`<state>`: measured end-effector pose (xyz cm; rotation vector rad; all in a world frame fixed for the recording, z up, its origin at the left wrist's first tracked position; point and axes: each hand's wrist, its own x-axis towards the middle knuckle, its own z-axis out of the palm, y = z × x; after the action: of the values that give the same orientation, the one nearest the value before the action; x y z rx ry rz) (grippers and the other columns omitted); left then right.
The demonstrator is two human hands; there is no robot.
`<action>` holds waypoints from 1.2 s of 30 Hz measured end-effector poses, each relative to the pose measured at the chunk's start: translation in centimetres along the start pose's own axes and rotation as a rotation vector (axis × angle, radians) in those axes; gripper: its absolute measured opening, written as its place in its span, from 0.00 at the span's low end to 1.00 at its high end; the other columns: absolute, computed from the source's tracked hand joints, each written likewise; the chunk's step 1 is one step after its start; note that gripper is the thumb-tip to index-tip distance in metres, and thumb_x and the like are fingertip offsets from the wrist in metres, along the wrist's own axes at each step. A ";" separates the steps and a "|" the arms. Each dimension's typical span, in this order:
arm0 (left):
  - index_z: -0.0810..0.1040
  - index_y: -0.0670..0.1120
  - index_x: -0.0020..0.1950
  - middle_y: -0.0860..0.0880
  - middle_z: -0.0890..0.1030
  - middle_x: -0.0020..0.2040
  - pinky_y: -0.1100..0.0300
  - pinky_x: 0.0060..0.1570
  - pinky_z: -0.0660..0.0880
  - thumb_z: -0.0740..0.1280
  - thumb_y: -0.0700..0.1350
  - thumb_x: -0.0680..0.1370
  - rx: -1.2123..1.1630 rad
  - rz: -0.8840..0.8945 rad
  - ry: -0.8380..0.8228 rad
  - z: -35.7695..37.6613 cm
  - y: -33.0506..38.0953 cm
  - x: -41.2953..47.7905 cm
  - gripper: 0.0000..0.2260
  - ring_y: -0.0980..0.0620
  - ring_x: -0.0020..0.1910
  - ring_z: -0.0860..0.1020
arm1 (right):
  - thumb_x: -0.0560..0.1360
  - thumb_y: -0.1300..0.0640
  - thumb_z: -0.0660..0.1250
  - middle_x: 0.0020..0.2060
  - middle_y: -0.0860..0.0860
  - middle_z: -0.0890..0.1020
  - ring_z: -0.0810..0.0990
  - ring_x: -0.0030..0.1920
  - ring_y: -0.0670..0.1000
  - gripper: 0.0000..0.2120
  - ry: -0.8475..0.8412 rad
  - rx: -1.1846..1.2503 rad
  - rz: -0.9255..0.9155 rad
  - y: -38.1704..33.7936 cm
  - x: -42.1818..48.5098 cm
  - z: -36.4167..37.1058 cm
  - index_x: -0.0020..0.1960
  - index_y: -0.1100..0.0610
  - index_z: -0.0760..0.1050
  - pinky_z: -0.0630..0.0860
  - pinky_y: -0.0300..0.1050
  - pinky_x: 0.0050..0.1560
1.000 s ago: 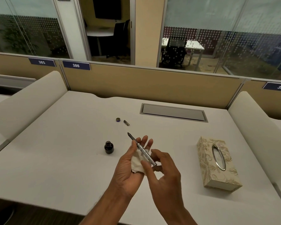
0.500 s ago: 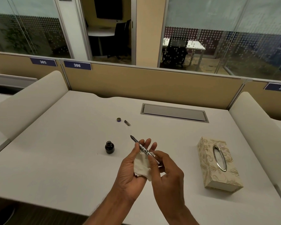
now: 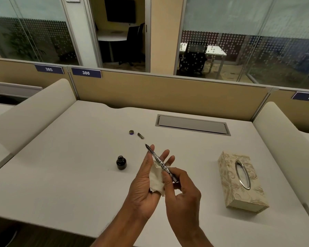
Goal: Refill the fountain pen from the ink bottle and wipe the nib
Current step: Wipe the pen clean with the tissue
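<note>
Item under our hands: one slim fountain pen with a clear, black-printed barrel (image 3: pixel 163 165), held above the pale grey desk top (image 3: pixel 61 175), lying slantwise across our left hand (image 3: pixel 146 182) with its dark nib (image 3: pixel 146 145) pointing away from us and standing clear past the fingertips. Our left hand is open, fingers loosely spread, cradling a crumpled white tissue (image 3: pixel 156 180) in the palm under the barrel. Our right hand (image 3: pixel 181 195) pinches the rear end of the barrel between thumb and fingertips. We judge the pen light and rigid, its smooth barrel liable to slip, the nib fine, easily bent and probably wet with ink; best hold is on the barrel's rear half, never the nib, which should meet only the tissue. The tissue we judge soft, limp and absorbent, to be folded around the nib with gentle pressure. To the left of the left hand, well apart, stands a small round dark glass ink bottle (image 3: pixel 121 163), uncapped and easily tipped. Beyond the fingertips lie a small round bottle cap (image 3: pixel 131 132) and, just beside it, a short dark metal pen piece (image 3: pixel 140 136). Right of the right hand, well apart, rests a cream floral tissue box (image 3: pixel 243 182).
</note>
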<state>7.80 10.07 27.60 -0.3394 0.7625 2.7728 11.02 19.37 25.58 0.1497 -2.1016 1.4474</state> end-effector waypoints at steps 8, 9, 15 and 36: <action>0.80 0.51 0.67 0.45 0.83 0.65 0.45 0.59 0.81 0.62 0.50 0.83 -0.092 0.010 0.043 0.1 0.3 0.3 0.15 0.45 0.62 0.83 | 0.75 0.62 0.71 0.45 0.36 0.80 0.81 0.47 0.37 0.08 -0.017 -0.014 -0.044 0.7 -0.2 0.4 0.54 0.54 0.81 0.76 0.25 0.44; 0.81 0.51 0.66 0.45 0.83 0.65 0.44 0.58 0.81 0.63 0.50 0.83 -0.105 0.003 0.045 0.2 0.4 0.3 0.14 0.45 0.62 0.83 | 0.76 0.61 0.71 0.45 0.36 0.80 0.81 0.47 0.37 0.08 -0.019 -0.012 -0.045 0.7 -0.2 0.4 0.54 0.54 0.81 0.76 0.25 0.44; 0.82 0.49 0.60 0.45 0.85 0.61 0.42 0.46 0.84 0.63 0.46 0.83 -0.177 -0.042 0.038 0.3 0.5 -0.1 0.10 0.44 0.64 0.81 | 0.78 0.61 0.69 0.44 0.37 0.80 0.81 0.46 0.41 0.07 -0.015 0.007 -0.038 0.1 0.3 0.5 0.52 0.50 0.80 0.75 0.26 0.43; 0.82 0.48 0.60 0.45 0.84 0.64 0.40 0.75 0.64 0.63 0.46 0.83 -0.200 -0.023 0.032 -0.7 0.8 -0.6 0.10 0.42 0.65 0.80 | 0.79 0.52 0.67 0.37 0.45 0.83 0.82 0.36 0.51 0.03 -0.064 0.126 0.206 -1.1 0.6 0.8 0.47 0.49 0.78 0.81 0.48 0.36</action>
<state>8.22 8.92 27.59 -0.4272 0.4848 2.8341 10.69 18.35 26.59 0.0279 -2.1283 1.7178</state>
